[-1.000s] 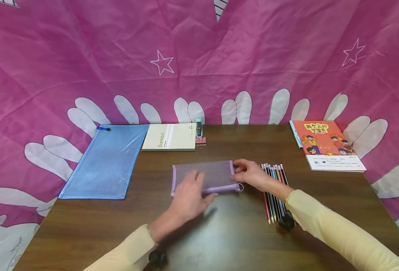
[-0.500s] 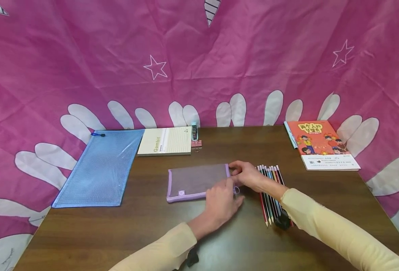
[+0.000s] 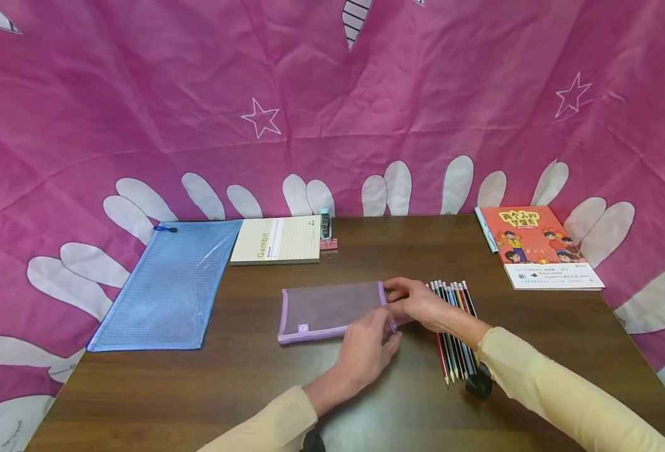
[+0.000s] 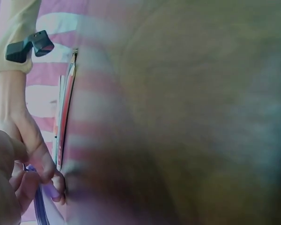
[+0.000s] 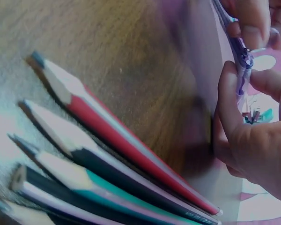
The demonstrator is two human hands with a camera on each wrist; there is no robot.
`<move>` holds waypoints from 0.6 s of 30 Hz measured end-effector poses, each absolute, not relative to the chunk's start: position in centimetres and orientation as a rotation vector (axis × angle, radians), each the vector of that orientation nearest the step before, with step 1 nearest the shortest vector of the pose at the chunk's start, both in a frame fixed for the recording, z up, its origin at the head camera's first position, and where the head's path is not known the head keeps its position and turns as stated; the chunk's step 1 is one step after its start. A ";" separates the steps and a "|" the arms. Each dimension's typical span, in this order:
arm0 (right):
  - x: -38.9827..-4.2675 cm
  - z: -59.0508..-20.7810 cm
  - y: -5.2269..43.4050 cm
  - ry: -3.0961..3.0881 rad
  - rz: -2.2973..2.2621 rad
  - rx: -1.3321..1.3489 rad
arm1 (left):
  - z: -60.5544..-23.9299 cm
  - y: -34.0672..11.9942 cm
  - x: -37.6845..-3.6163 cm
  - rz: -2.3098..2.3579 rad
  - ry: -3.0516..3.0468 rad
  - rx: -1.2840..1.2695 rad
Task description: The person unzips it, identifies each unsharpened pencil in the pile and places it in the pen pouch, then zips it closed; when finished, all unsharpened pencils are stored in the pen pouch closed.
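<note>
A purple-edged mesh zip pouch (image 3: 326, 307) lies flat at mid-table. My right hand (image 3: 422, 306) pinches its right end near the zipper corner, thumb and fingers on either side of the edge in the right wrist view. My left hand (image 3: 363, 348) is at the same corner, its fingertips curled at the zipper pull. In the right wrist view the zipper slider (image 5: 246, 61) sits between the two hands, with the left fingers (image 5: 254, 28) just above it. Several pencils (image 3: 451, 339) lie side by side under the right wrist, partly hidden by the forearm.
A blue mesh zip folder (image 3: 162, 289) lies at the left. Behind the pouch are a Gambit notebook (image 3: 275, 240), a small light-blue-capped item (image 3: 325, 225) and a pink binder clip (image 3: 329, 244). At the back right lies an orange book (image 3: 541, 242) with a light-blue pen (image 3: 486, 230) alongside.
My left hand has moved right from over the pouch's middle to its right zipper corner, its fingers closing at the pull. The right hand has kept its grip on the right end.
</note>
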State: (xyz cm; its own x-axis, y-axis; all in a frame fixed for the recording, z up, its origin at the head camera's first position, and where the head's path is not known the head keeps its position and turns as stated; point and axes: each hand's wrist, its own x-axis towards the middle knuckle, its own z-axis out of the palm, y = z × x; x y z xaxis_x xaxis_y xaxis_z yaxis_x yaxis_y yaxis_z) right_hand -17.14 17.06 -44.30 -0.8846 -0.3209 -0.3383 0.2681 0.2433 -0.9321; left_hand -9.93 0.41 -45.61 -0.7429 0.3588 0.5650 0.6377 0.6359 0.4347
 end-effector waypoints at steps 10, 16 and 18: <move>-16.1 -44.4 16.9 1.957 -1.777 -0.066 | -46.0 -0.7 -9.7 -0.972 -2.417 -0.760; -15.9 -44.7 17.0 1.944 -1.781 -0.099 | -46.2 -1.0 -9.8 -0.903 -2.393 -0.742; -15.8 -44.7 16.9 1.948 -1.773 -0.104 | -46.1 -1.0 -9.9 -0.870 -2.395 -0.749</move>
